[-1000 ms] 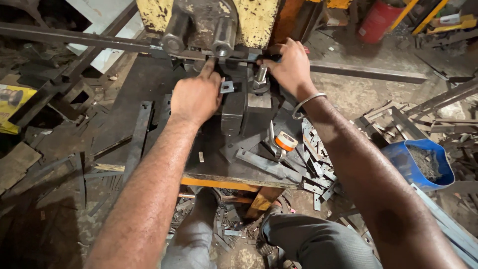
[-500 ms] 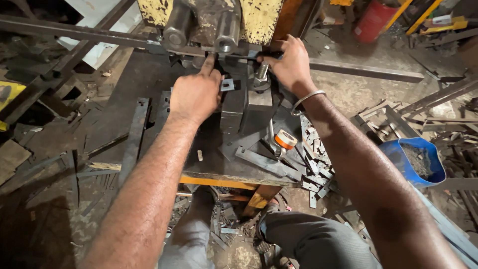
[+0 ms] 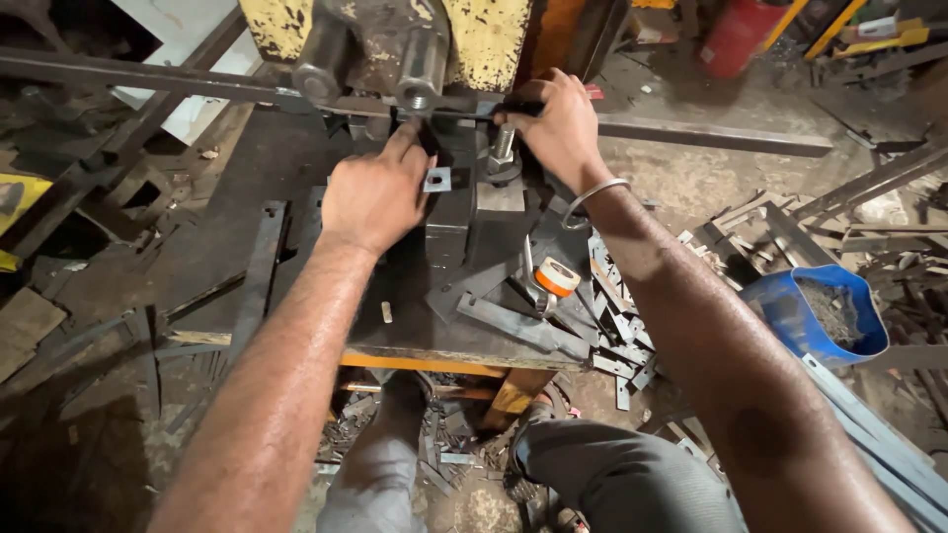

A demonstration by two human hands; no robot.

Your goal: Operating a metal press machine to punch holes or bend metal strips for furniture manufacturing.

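Our left hand (image 3: 373, 195) rests knuckles-up on the dark tabletop (image 3: 415, 326) of the press, its fingers loosely curled and the index finger stretched forward to the die area; we cannot tell whether anything is pinched under it. Just to the right of that fingertip lies a small square metal plate (image 3: 437, 180) with a hole in its middle, flat on the dark die block (image 3: 449, 222). Our right hand (image 3: 560, 128), a bangle (image 3: 592, 197) at its wrist, is closed around the long flat steel bar (image 3: 178, 79), which runs leftward from the grip, passing under the yellow machine body (image 3: 484, 39) just beyond both hands. A large bolt (image 3: 502, 150) stands upright right beside the right hand, between it and the left index finger. Nearer to us than the right hand, a tape roll (image 3: 558, 277) with an orange rim sits among cut flat strips (image 3: 612, 326) (a loose, overlapping heap). Well off to the right of the right forearm stands a blue bucket (image 3: 780, 316) holding dark scrap.
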